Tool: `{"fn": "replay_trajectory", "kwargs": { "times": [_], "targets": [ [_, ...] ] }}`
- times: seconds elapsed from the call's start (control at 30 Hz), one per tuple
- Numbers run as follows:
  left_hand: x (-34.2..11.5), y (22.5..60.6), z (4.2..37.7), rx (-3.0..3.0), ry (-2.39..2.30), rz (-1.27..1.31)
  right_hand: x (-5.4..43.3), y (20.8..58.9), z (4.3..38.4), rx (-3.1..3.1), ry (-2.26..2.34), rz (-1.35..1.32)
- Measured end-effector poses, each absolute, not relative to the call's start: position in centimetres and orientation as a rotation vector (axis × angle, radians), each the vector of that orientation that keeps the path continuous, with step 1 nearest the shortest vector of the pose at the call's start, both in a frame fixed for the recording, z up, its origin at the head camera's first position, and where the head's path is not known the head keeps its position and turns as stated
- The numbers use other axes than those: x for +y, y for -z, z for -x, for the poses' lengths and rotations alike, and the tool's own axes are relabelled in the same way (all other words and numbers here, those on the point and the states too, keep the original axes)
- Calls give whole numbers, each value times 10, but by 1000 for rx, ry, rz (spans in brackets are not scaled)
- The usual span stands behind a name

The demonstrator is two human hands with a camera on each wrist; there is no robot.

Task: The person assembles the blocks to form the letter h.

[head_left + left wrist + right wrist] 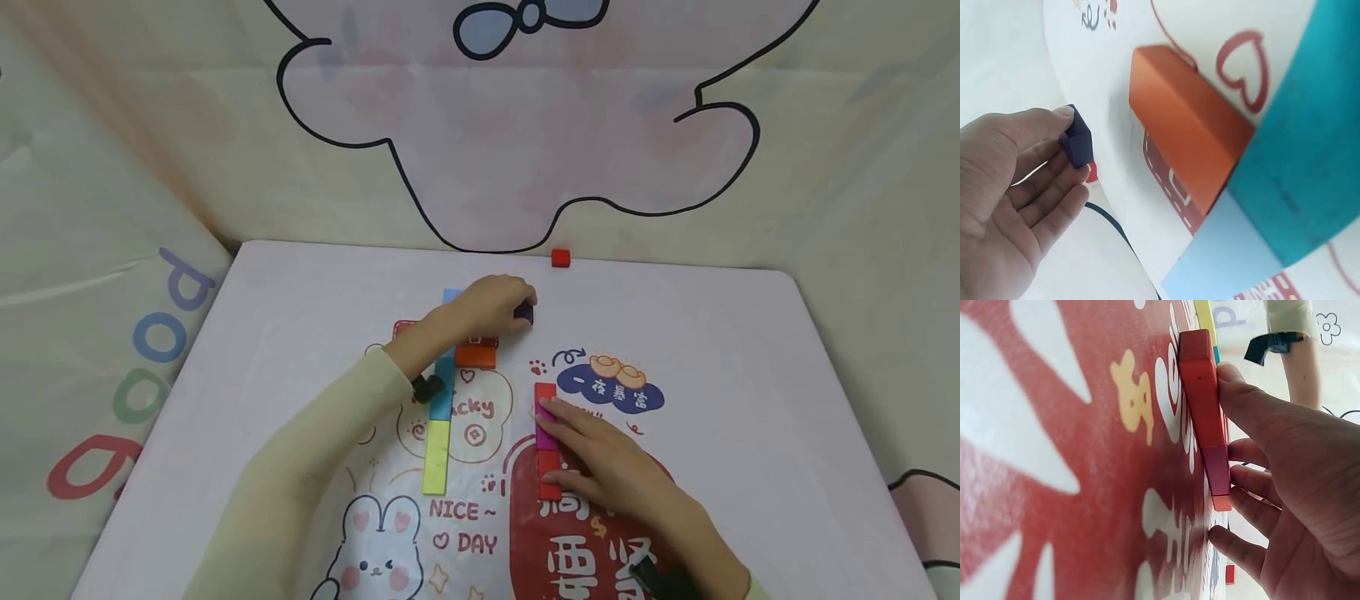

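Note:
My left hand (491, 304) pinches a small dark navy block (1077, 139) between thumb and fingers, beyond the coloured row. Nearest to it is an orange block (1185, 119), set sideways against the row of a light blue block (1225, 250), a teal block (441, 392) and a yellow block (436, 457). The left forearm covers part of that row. My right hand (600, 454) rests with extended fingers and thumb on a second row: a red block (1200, 387) at the near end, a magenta block (1217, 469) in the middle, another red block (545, 390) beyond.
A lone red cube (560, 258) sits at the far edge of the white table (720, 350). Printed drawings and lettering cover the table's middle. A patterned cloth (645, 150) hangs behind it, and more cloth (97, 275) is at the left.

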State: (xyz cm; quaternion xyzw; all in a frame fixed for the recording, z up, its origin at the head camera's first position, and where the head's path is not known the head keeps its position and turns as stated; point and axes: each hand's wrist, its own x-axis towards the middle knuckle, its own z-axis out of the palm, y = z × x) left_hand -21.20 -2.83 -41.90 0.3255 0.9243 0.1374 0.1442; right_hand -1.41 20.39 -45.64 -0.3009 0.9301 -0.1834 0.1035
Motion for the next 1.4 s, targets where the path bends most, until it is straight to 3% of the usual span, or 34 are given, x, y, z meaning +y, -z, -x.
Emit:
{"fn": "replay_trajectory", "kwargs": {
  "times": [0.4, 1.4],
  "targets": [
    [-39, 430, 173, 2624, -470, -981, 204, 455, 14, 2744, 535, 898],
    [-48, 433, 150, 2666, -409, -1007, 205, 455, 14, 2738, 579, 915]
  ]
}}
